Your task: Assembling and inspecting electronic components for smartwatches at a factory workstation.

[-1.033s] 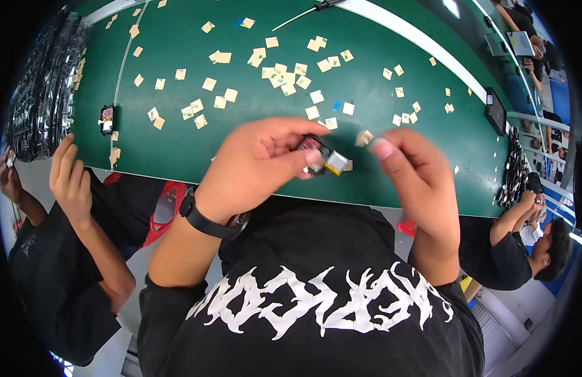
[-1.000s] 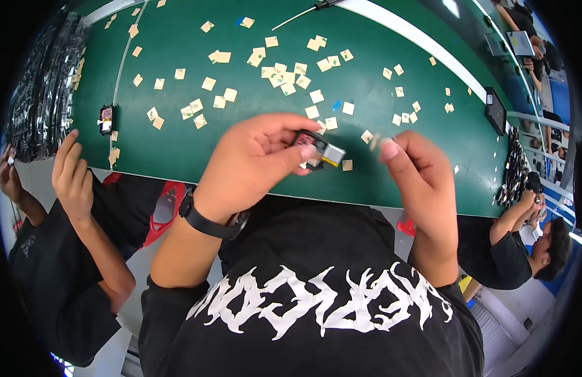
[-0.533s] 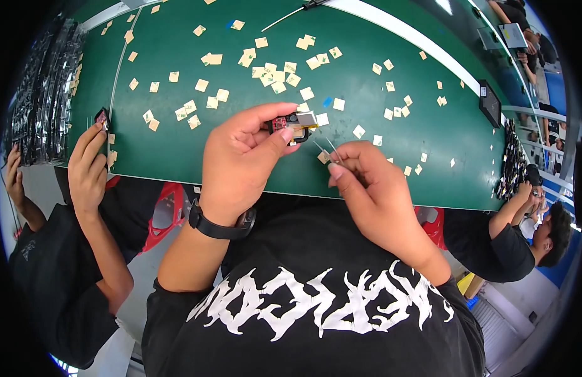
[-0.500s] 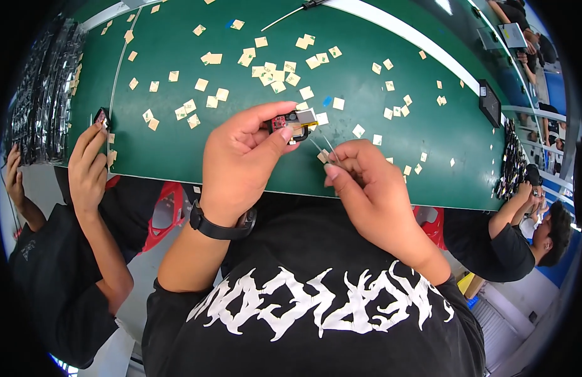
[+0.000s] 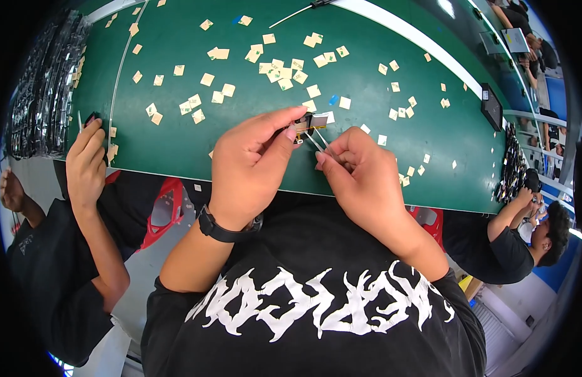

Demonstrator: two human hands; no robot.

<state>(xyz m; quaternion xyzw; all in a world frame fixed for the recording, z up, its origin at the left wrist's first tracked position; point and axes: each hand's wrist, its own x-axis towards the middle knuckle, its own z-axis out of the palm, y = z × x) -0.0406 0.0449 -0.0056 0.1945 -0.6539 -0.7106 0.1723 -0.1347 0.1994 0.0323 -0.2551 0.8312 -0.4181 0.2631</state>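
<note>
Between thumb and fingers, my left hand [image 5: 250, 160] grips a small dark electronic module [image 5: 301, 127] with a silvery flat part and an amber strip along its right side. It is tilted, and my fingers cover much of it. My right hand [image 5: 363, 166] is closed on metal tweezers [image 5: 322, 143], whose tips touch or nearly touch the module's lower right side. Both hands are above the near part of the green table. Just beyond the module lies a pale square [image 5: 330, 117], partly behind it.
Many beige paper squares [image 5: 284, 83] are scattered over the green table [image 5: 360, 63]. A screwdriver [image 5: 297, 14] lies at the far edge. Black packaged parts [image 5: 43, 94] are stacked at left, a black box [image 5: 490, 107] stands at right. Co-workers' hands [image 5: 85, 166] work at left and right.
The module has tilted in my left hand, so its face shows less. My right hand has moved left and brought the tweezers up to it.
</note>
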